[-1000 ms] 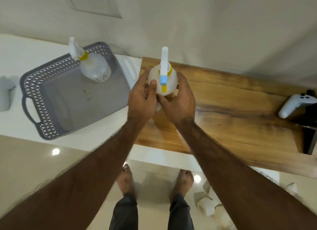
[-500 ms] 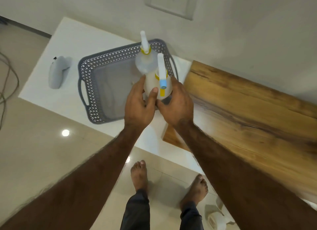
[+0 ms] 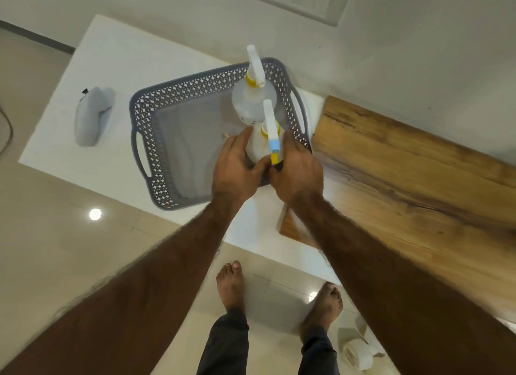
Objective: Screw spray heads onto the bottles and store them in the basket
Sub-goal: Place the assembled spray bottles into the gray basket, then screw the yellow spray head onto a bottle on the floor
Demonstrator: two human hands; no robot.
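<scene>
Translucent bottle base hidden behind both hands.

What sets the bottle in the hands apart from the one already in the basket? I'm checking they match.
The held bottle is gripped by the left hand and right hand; the stored bottle stands free in the grey basket. The held bottle sits nearer the person, at the basket's near right corner; the stored one is by the far wall. A blue and yellow nozzle tip shows on the held bottle only. Both are translucent white with yellow collars and white spray heads.
</scene>
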